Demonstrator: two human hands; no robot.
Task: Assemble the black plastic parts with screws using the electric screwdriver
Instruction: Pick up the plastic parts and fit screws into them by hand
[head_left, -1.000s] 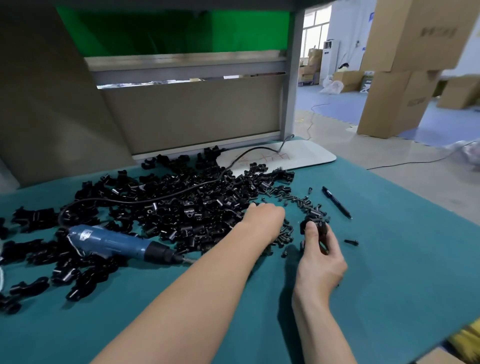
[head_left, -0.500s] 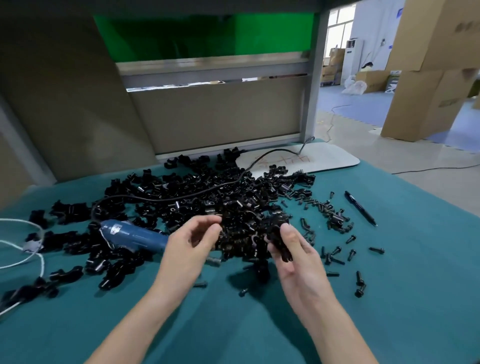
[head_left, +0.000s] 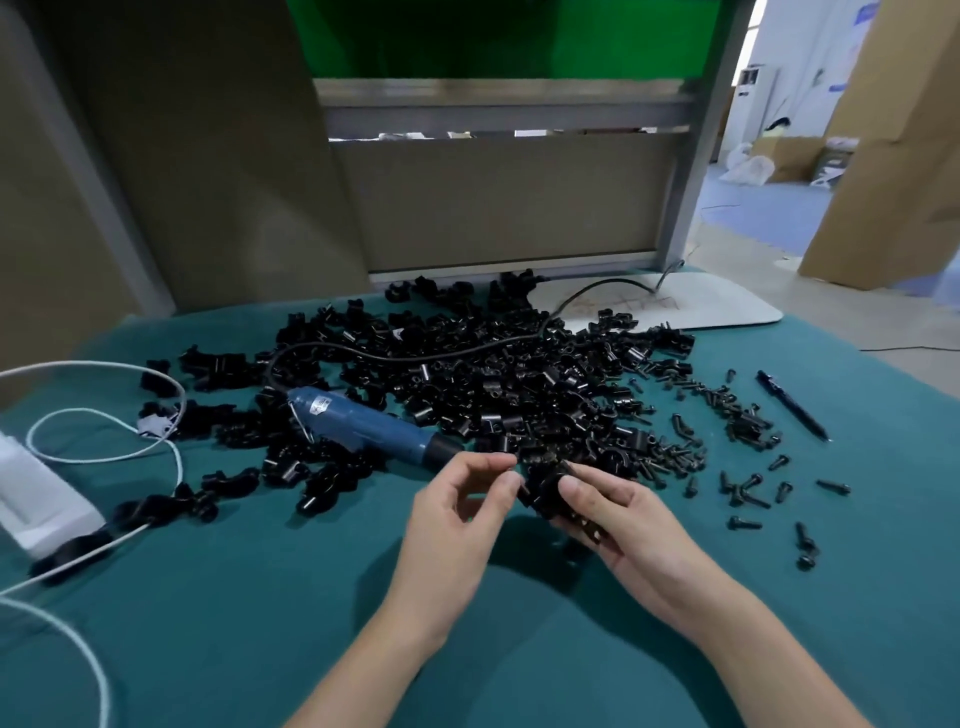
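My right hand (head_left: 618, 519) grips a black plastic part (head_left: 543, 488) just above the green cloth, near the front of the pile. My left hand (head_left: 457, 514) is beside it, thumb and forefinger pinched at the part's left edge; whether a screw sits between them I cannot make out. A big heap of black plastic parts (head_left: 493, 384) covers the middle of the table. The blue electric screwdriver (head_left: 363, 423) lies on its side left of my hands, tip toward them. Loose black screws (head_left: 743, 457) are scattered to the right.
A black pen (head_left: 792, 405) lies at the right. A white box (head_left: 39, 499) and a white cord (head_left: 104, 457) sit at the left edge. The screwdriver's black cable (head_left: 415, 356) crosses the heap toward a white board (head_left: 727, 306). A grey panel stands behind.
Both hands have come back from the pile toward me and drawn together; my left hand now pinches at the part that my right hand holds. The view has swung left.
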